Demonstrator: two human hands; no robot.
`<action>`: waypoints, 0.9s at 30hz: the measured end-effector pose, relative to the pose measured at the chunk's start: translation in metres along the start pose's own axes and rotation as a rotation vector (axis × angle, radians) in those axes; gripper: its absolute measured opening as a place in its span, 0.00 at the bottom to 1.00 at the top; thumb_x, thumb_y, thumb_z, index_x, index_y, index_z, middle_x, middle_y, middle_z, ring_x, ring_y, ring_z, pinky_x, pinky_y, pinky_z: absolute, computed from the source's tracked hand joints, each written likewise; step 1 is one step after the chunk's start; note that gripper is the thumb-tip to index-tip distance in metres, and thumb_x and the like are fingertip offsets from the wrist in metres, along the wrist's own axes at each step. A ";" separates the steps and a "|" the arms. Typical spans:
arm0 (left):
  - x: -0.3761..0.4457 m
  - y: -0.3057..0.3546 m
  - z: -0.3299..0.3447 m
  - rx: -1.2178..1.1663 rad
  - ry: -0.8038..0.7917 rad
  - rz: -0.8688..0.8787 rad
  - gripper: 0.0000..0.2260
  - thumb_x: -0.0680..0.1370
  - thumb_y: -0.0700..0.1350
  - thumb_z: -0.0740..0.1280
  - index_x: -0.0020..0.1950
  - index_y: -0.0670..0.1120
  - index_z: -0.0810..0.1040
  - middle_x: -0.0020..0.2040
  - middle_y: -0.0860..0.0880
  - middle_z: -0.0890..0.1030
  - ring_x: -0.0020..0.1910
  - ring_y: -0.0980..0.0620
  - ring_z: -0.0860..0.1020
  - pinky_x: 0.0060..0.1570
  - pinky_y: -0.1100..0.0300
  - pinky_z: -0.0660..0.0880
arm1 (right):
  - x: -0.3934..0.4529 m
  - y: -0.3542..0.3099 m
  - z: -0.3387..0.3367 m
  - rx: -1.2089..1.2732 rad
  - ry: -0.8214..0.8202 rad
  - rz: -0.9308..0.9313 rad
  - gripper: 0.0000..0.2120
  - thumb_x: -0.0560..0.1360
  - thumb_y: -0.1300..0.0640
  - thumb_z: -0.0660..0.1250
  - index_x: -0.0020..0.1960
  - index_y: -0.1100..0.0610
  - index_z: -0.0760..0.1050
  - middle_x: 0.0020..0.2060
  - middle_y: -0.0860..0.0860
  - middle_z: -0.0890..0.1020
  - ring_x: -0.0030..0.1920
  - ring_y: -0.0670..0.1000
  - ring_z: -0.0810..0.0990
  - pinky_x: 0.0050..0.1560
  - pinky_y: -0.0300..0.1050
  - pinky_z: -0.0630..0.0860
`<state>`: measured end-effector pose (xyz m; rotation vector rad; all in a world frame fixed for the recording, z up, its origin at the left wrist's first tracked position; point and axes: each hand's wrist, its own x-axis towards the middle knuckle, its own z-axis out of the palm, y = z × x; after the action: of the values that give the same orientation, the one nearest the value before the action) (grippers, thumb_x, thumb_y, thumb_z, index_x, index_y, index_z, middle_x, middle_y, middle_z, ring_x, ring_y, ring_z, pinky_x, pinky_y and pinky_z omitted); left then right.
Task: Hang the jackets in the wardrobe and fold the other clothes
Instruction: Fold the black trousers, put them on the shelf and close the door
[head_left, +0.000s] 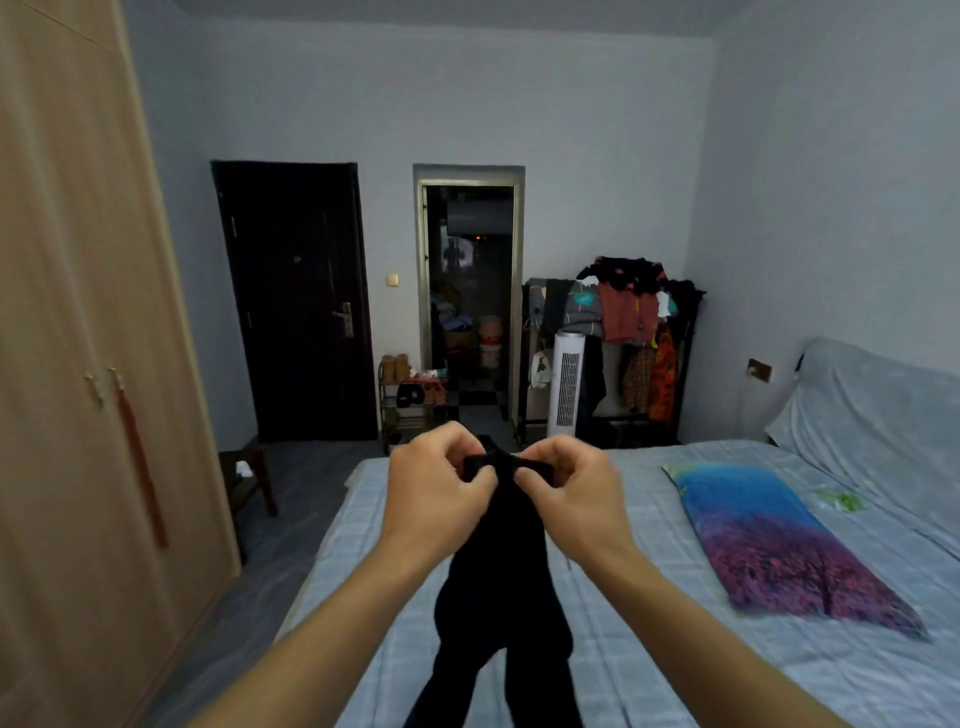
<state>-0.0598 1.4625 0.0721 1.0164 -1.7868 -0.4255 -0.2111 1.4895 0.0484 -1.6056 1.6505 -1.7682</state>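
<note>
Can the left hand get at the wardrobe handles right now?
Probably not yet: the left hand pinches the black garment together with the right hand, and the wardrobe handles sit well off to the left.

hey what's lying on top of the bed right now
A blue-and-purple pillow lies on the bed, with a small green item beyond it. The black garment, gripped by left hand and right hand, covers the sheet beneath.

Bed w/ pale checked sheet; blue-purple pillow lies on its right side.
</note>
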 end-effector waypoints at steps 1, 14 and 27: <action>-0.002 0.001 0.006 -0.022 -0.006 -0.019 0.07 0.69 0.41 0.74 0.36 0.51 0.78 0.31 0.53 0.80 0.32 0.58 0.79 0.33 0.58 0.78 | -0.004 0.001 0.004 0.034 -0.010 0.020 0.10 0.71 0.65 0.73 0.41 0.51 0.80 0.34 0.46 0.84 0.37 0.41 0.83 0.40 0.35 0.77; -0.039 -0.020 0.031 -0.207 -0.259 -0.238 0.18 0.78 0.34 0.56 0.47 0.51 0.82 0.44 0.50 0.84 0.42 0.56 0.83 0.48 0.52 0.82 | -0.049 0.026 0.014 -0.057 -0.074 0.102 0.09 0.69 0.62 0.74 0.45 0.50 0.84 0.35 0.42 0.85 0.39 0.37 0.82 0.40 0.31 0.76; -0.040 -0.098 -0.012 0.343 -0.417 -0.006 0.41 0.67 0.53 0.78 0.74 0.58 0.61 0.67 0.61 0.64 0.65 0.57 0.62 0.66 0.57 0.66 | -0.039 0.035 -0.025 0.118 -0.238 0.002 0.16 0.76 0.72 0.65 0.50 0.53 0.82 0.45 0.50 0.85 0.49 0.50 0.84 0.50 0.45 0.82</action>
<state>0.0002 1.4387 -0.0127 1.2343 -2.2863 -0.3589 -0.2339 1.5213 0.0051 -1.6851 1.4131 -1.5714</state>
